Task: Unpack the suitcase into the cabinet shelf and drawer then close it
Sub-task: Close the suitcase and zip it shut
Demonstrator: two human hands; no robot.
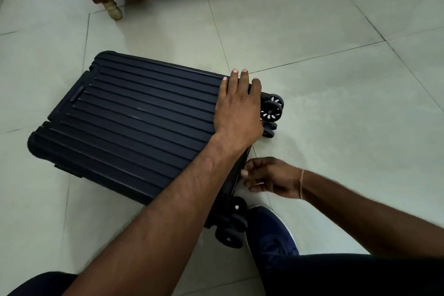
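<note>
Left hand [236, 103] lies flat, pinning the dark navy ribbed hard-shell suitcase [134, 125] on the floor, so keep it there while the right hand [269, 178], pinching what's probably the zipper just below, runs it steady along the edge.

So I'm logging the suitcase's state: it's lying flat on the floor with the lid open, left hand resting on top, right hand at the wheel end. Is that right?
Not quite. The head view shows the suitcase lying flat on the floor with its lid shut, not open. The rest holds: the left hand rests flat on top, and the right hand is at the wheel end, fingers pinched at the edge.
</note>
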